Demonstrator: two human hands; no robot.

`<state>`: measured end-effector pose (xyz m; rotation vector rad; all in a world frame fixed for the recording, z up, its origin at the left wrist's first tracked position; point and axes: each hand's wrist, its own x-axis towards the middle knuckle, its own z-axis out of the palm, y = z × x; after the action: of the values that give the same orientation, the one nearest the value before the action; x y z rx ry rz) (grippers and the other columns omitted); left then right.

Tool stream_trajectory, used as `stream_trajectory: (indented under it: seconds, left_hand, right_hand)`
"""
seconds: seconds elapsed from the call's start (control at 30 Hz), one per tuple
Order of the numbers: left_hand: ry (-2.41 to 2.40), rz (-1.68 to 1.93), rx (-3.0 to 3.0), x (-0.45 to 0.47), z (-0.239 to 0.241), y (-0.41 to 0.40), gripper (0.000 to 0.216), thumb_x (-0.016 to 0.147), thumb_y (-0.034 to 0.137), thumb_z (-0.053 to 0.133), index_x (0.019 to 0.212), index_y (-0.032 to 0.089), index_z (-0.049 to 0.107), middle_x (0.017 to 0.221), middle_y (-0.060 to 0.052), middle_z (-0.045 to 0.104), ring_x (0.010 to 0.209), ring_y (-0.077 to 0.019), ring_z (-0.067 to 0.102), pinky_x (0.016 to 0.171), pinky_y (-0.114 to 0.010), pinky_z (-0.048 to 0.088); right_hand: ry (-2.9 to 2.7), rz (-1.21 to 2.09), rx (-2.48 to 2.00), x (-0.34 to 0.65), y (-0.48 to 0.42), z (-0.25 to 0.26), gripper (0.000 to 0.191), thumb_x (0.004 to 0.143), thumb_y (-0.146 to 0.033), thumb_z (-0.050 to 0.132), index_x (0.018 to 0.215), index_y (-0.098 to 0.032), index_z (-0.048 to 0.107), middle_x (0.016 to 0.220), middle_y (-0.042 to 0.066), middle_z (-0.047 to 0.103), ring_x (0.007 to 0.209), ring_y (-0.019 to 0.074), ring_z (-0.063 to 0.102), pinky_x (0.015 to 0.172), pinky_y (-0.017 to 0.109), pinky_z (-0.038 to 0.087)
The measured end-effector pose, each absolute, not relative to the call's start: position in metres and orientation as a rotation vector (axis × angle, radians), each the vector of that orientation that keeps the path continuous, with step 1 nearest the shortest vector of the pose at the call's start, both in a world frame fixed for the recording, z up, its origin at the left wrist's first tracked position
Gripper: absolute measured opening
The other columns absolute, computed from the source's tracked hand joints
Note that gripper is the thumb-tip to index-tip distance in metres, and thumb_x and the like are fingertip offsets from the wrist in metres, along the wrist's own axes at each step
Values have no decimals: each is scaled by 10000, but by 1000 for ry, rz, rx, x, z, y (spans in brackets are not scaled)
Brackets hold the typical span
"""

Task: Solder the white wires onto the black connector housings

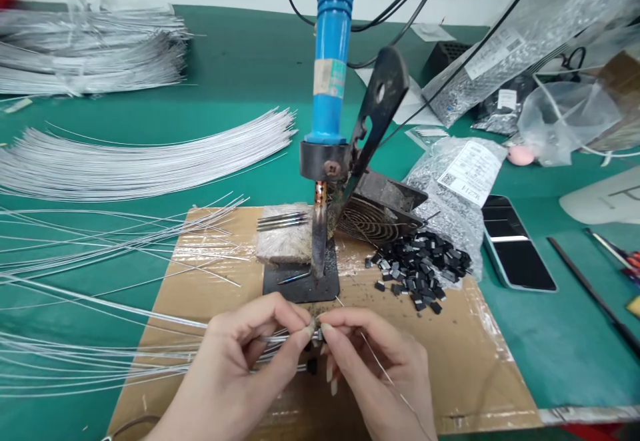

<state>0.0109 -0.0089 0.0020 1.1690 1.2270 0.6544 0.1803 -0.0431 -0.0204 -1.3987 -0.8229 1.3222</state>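
Note:
My left hand (250, 354) is closed around a bunch of thin white wires (100, 354) that run off to the left. My right hand (370, 361) pinches a small black component (317, 336) at the wire ends, where the fingertips of both hands meet. A thin strand of solder wire (385, 374) crosses my right hand. Just beyond the hands a blue-handled soldering iron (330, 61) stands tip-down in a dark metal stand (303, 281). A pile of small black components (420, 264) lies to the right of the stand.
Everything sits on a taped cardboard sheet (480, 374) over a green table (240, 74). Bundles of white wires (140, 161) lie at the left and far left. A phone (517, 244), bags of parts (460, 174) and cables are on the right.

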Motion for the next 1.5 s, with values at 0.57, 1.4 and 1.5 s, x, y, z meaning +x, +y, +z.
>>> stream_trajectory:
  seconds: [0.57, 1.4, 1.5]
  left_hand:
    - [1343, 738, 1237, 21, 5, 2, 163, 858, 225, 733, 699, 200, 713, 809, -11, 780, 722, -128, 713, 650, -151, 553]
    - [1352, 798, 1199, 27, 17, 20, 125, 839, 231, 729, 722, 188, 729, 775, -28, 792, 719, -158, 689, 651, -208, 548]
    - [1355, 821, 1200, 27, 17, 21, 125, 836, 229, 729, 718, 187, 722, 825, -43, 813, 742, -165, 698, 674, -218, 556]
  right_hand:
    - [-1172, 913, -1590, 182, -53, -24, 373, 1129, -338, 349, 1361, -304, 639, 781, -31, 551, 641, 163, 530, 658, 303, 426]
    - [-1323, 773, -1516, 187, -40, -11, 232, 957, -199, 619, 755, -255, 520, 1174, 21, 844, 911, 170, 846, 675, 183, 595]
    - [-1340, 733, -1531, 186, -37, -8, 231, 938, -195, 630, 740, -253, 526, 1154, 0, 852, 855, 159, 848, 664, 174, 607]
